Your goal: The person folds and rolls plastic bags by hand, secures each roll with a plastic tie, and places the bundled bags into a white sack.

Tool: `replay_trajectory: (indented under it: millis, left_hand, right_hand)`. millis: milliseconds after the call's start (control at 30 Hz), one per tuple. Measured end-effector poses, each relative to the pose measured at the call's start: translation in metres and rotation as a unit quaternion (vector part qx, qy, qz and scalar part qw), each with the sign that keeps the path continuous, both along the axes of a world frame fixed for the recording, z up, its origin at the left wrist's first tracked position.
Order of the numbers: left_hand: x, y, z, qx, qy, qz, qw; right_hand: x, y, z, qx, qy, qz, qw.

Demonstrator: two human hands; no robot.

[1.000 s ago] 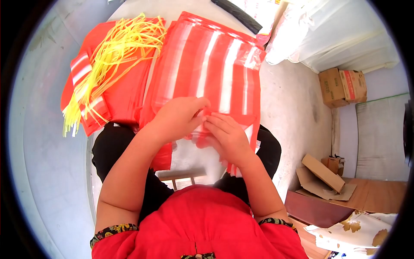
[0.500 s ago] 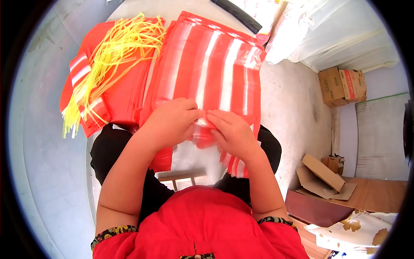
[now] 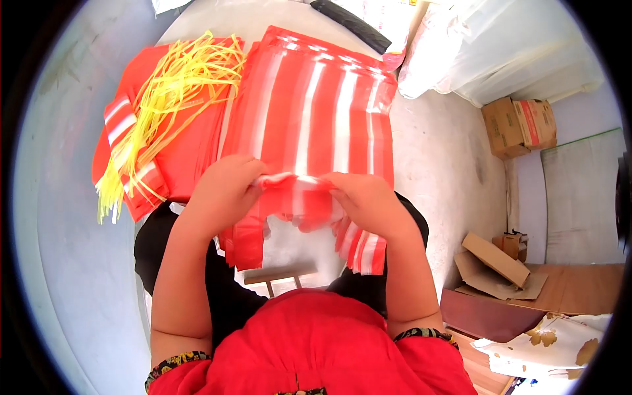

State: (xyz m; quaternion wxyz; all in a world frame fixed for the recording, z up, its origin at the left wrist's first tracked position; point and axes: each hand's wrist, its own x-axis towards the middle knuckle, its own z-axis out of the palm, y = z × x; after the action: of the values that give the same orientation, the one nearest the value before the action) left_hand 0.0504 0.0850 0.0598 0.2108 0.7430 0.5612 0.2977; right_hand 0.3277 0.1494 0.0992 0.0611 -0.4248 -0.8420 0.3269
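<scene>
A stack of red-and-white striped plastic bags (image 3: 319, 112) lies in front of me, its near ends, shaped like carrier-bag handles, hanging over my lap. My left hand (image 3: 227, 191) pinches a rolled or gathered edge of a striped plastic bag at the stack's near side. Gripping the same edge farther right is my right hand (image 3: 365, 201). Between the two hands the strip of bag is stretched nearly level, with loose plastic drooping below it. To the left, yellow ties (image 3: 174, 92) spread in a tangled bundle over a red stack (image 3: 187, 148), beside small folded striped pieces (image 3: 120, 118).
A black roll (image 3: 352, 25) lies at the far edge. Cardboard boxes (image 3: 520, 127) stand at the right by the wall, and an opened carton (image 3: 494, 266) sits on a wooden surface (image 3: 573, 289). A bluish wall (image 3: 66, 197) runs along the left.
My hands have moved apart, the left one shifting left and the right one slightly right. The bag edge between them is now pulled out into a taut strip.
</scene>
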Motion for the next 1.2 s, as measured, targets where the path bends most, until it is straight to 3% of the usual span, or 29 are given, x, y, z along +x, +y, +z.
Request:
replay_trajectory:
  millis: [167, 400, 500, 600, 800, 1033, 1067, 1200]
  left_hand:
    - [-0.005, -0.005, 0.013, -0.13, -0.073, 0.098, 0.984]
    - [-0.002, 0.005, -0.004, -0.093, -0.003, 0.156, 0.983]
    - [0.001, 0.007, -0.007, -0.086, 0.0, 0.177, 0.98]
    - [0.003, 0.009, -0.011, -0.071, 0.001, 0.193, 0.979]
    - [0.006, 0.012, -0.017, -0.076, -0.053, 0.221, 0.971]
    - [-0.012, 0.007, -0.029, -0.062, -0.112, 0.208, 0.97]
    - [-0.017, 0.005, -0.031, -0.059, -0.119, 0.199, 0.971]
    - [-0.027, -0.001, -0.021, -0.16, -0.166, 0.189, 0.955]
  right_hand:
    - [0.004, 0.032, 0.004, -0.051, -0.04, 0.027, 0.998]
    - [-0.003, 0.059, -0.021, -0.092, -0.009, -0.072, 0.993]
    - [0.011, 0.06, -0.037, -0.099, 0.043, -0.114, 0.988]
    - [0.031, 0.041, -0.035, -0.01, 0.074, -0.161, 0.984]
    - [0.08, 0.005, -0.064, -0.08, 0.249, -0.231, 0.937]
    - [0.077, -0.001, -0.074, 0.02, 0.157, -0.239, 0.958]
    - [0.076, -0.001, -0.079, 0.099, 0.128, -0.219, 0.962]
    - [0.072, -0.002, -0.07, 0.119, 0.102, -0.193, 0.969]
